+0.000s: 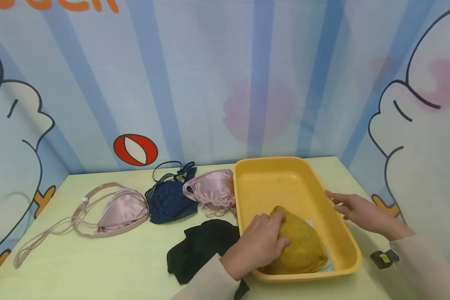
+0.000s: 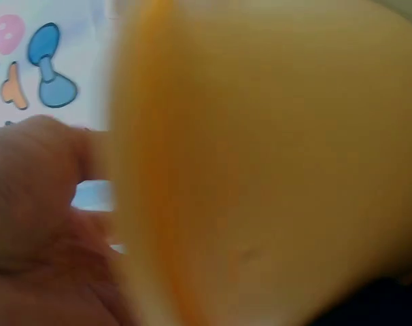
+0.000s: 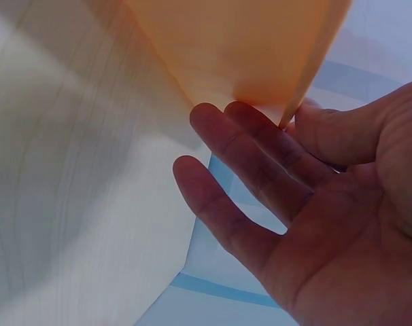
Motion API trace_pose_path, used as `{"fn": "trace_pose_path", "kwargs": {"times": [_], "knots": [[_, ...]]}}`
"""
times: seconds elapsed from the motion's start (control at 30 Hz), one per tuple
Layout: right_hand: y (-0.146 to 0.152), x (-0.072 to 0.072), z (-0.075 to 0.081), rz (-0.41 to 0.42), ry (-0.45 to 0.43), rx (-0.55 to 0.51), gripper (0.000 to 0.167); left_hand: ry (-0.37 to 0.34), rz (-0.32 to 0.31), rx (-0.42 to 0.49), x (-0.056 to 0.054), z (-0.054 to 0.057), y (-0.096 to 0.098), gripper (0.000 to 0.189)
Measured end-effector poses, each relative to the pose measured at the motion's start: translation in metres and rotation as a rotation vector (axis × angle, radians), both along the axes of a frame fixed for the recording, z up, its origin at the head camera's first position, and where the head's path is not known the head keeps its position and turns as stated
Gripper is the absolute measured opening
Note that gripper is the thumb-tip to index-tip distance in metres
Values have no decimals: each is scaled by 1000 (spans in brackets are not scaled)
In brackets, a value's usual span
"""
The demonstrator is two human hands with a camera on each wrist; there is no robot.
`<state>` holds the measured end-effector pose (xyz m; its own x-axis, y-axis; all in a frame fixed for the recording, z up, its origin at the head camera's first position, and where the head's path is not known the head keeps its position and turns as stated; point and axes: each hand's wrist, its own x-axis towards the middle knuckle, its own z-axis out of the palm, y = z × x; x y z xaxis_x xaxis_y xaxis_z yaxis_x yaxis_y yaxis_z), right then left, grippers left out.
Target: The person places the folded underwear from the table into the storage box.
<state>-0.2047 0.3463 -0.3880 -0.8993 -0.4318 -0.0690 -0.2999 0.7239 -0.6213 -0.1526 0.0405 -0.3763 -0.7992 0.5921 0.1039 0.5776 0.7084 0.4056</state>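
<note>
My left hand (image 1: 256,246) is over the near-left edge of a yellow plastic tub (image 1: 285,179), its bent fingers and thumb gripping a mustard-yellow bra (image 1: 303,246). That bra lies at the near end inside the tub, with a bit of pale blue fabric (image 1: 331,264) peeking out beneath it. In the left wrist view the blurred tub wall (image 2: 274,149) hides my left fingertips. On the tub's right side, my right hand (image 1: 354,208) pinches the rim between thumb and index finger. The right wrist view shows its other fingers (image 3: 226,217) extended below the tub.
Black fabric (image 1: 206,246) lies left of the tub, partly under my left forearm. Behind it are a navy lace bra (image 1: 172,200) and a pink satin piece (image 1: 213,187) against the tub. Farther left lies a pink satin bra (image 1: 125,210) with long straps. A printed curtain (image 1: 210,83) stands behind the table.
</note>
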Motion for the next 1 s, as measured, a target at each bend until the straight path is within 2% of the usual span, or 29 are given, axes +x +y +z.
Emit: {"fn": "trace_pose_path", "kwargs": {"times": [0.1, 0.2, 0.47, 0.63, 0.77, 1.0], "knots": [[-1, 0, 0, 3, 0, -2, 52, -20, 38, -98, -2, -7, 1, 46], [-1, 1, -2, -4, 14, 5, 51, -31, 55, -127, -3, -10, -1, 48], [0, 0, -2, -5, -2, -7, 51, -2, 40, 6, -7, -1, -22, 48], [-1, 1, -1, -10, -15, -10, 52, -2, 94, 80, -7, 6, -46, 45], [-2, 1, -1, -14, -9, 11, 52, 31, 119, 124, -8, 9, -69, 42], [-3, 1, -1, -11, -9, 1, 52, 49, 187, 170, -9, 6, -108, 43]]}}
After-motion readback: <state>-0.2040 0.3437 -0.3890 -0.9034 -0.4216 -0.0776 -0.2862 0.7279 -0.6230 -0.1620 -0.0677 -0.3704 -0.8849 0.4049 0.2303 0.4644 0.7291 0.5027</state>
